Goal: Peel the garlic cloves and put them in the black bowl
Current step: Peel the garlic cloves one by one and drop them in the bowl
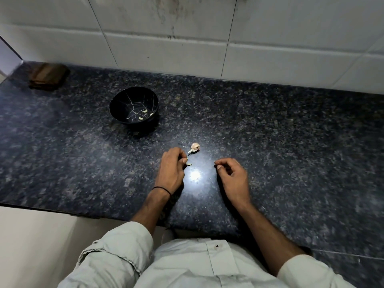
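Note:
The black bowl stands on the dark counter, left of centre, with three peeled garlic cloves in its bottom. A garlic bulb remnant with papery skin and a short stem lies on the counter just beyond my hands. My left hand is curled, knuckles up, and its fingertips pinch a small garlic clove just above the counter. My right hand hovers to the right with loosely curled fingers, and I see nothing in it.
A brown folded object lies at the counter's far left corner. White wall tiles rise behind the granite counter. The counter's front edge runs just before my body, and a lamp's bright reflection shines between my hands.

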The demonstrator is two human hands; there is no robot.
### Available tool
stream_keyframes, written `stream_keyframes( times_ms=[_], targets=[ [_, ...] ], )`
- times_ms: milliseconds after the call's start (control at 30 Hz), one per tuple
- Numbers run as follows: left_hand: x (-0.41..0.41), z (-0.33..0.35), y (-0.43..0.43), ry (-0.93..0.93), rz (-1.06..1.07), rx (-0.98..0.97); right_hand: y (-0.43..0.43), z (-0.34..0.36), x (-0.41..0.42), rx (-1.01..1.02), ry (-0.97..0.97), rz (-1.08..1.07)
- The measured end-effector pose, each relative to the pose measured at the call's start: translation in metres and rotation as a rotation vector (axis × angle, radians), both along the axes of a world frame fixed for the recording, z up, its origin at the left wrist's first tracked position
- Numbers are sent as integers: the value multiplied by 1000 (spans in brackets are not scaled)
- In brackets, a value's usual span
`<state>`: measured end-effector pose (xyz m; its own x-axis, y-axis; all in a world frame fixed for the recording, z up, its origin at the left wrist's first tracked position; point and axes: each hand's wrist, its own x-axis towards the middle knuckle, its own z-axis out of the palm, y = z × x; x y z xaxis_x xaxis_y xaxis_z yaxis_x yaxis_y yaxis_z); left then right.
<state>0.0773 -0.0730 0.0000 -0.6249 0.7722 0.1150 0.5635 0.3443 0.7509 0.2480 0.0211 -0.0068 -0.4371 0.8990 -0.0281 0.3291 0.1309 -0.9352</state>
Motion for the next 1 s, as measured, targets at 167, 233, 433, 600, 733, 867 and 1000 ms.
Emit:
stream_keyframes(
  times_ms=[167,233,433,600,733,867,1000],
  targets=[
    [2,-5,-1,153,-143,-49,-1,0,0,8,-3,-3],
    [2,-4,-2,174,-171,-70,-1,0,1,10,-1,0],
    [5,-3,0,307,-257,-183,-2,1,0,16,-15,2],
    [10,-7,1,270,-200,-163,-2,1,0,18,-17,-1],
    [7,-4,2,81,0,-81,-2,3,0,18,-19,-2],
    [-9,12,1,-156,163,74,0,3,-2,-24,-37,-11],
    [-50,37,9,-102,261,175,4,10,-15,-85,-64,-56]
  ],
)
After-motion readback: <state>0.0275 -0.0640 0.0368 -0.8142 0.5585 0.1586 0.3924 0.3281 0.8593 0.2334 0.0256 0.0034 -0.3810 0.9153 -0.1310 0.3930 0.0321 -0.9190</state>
